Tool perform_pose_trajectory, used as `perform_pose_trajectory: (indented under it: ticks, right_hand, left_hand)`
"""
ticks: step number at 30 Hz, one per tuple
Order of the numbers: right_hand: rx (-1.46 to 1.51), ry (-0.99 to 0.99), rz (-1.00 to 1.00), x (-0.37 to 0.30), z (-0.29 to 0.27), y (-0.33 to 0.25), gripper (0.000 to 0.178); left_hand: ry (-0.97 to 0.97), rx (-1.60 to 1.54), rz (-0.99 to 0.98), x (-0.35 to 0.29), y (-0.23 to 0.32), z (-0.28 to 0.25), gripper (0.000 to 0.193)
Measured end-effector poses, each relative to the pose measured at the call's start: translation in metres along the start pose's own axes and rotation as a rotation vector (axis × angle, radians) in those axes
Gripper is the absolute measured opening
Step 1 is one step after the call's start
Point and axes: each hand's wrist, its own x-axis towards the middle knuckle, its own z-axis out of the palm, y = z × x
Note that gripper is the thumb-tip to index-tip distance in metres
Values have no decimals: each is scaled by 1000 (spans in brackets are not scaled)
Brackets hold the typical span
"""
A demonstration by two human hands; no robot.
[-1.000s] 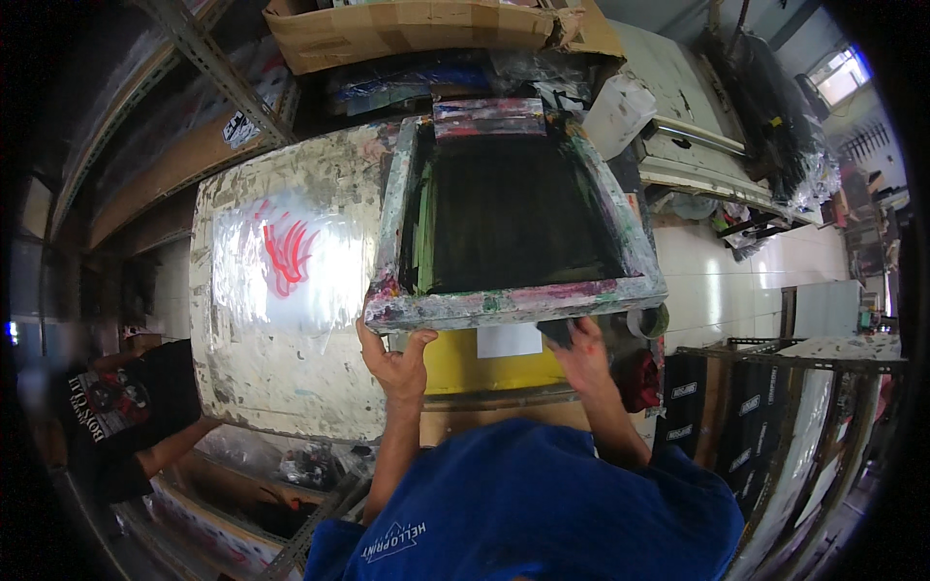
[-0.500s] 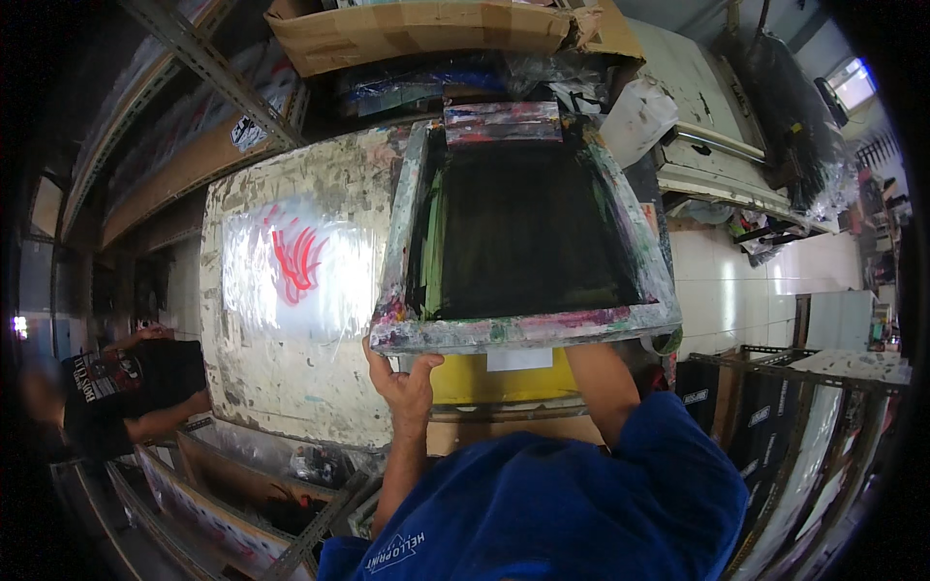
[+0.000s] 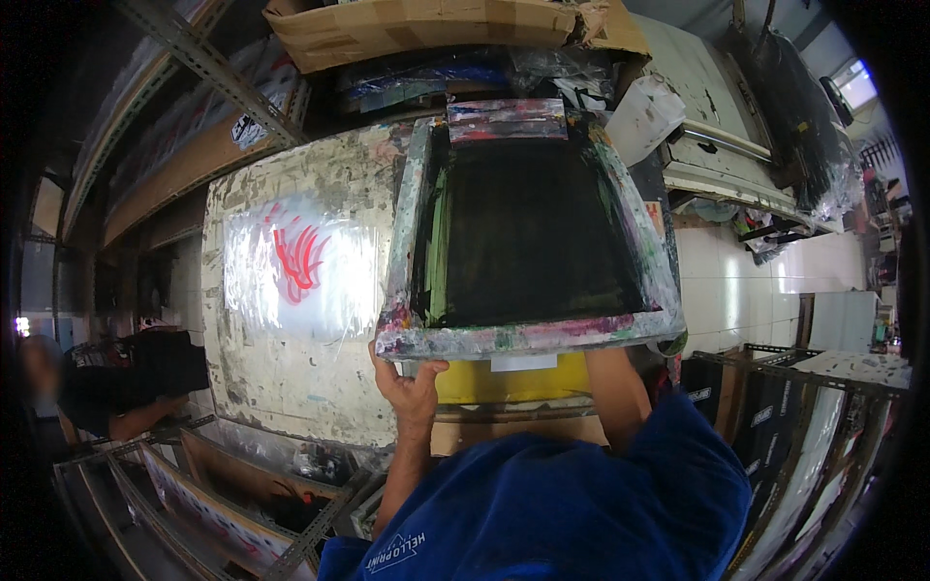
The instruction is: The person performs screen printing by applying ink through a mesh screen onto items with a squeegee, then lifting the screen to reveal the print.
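A paint-smeared screen printing frame (image 3: 528,339) with dark mesh is tilted up at its near edge over the worktable. At its near left corner my left hand (image 3: 412,385) grips the frame from below, thumb sticking out in front and fingertips hidden under it. My right forearm (image 3: 618,392) reaches beneath the frame's near right side, and the hand there is hidden. Below the near edge show a yellow surface (image 3: 465,381) and part of a white sheet (image 3: 524,362). A smeared hinge bar (image 3: 506,120) lies at the frame's far end.
Left of the frame, a clear film sheet with red strokes (image 3: 302,261) lies on the stained table (image 3: 291,387). A cardboard box (image 3: 436,31) stands beyond, and a white container (image 3: 644,118) at the far right. Shelving (image 3: 756,407) flanks the right; a person (image 3: 136,382) is at left.
The frame's near edge has shifted slightly toward me and right, with my left hand on it. Less of the white sheet shows. The person at left has changed posture.
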Motion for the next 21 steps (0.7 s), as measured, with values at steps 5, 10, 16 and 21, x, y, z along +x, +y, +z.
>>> perform_pose_trajectory:
  ticks: [5, 10, 16, 21]
  right_hand:
    - [-1, -2, 7, -1, -2, 1, 32]
    - [-12, -2, -20, 5, 1, -4, 33]
    - [-26, 3, -44, 5, -2, -8, 33]
    - [-54, -9, -95, 4, 1, -28, 34]
  left_hand:
    - [30, -26, 3, -5, 0, 3, 55]
    - [9, 24, 27, -1, 2, 2, 58]
    - [4, -17, 2, -2, 1, -1, 60]
    - [4, 37, 30, 1, -2, -4, 63]
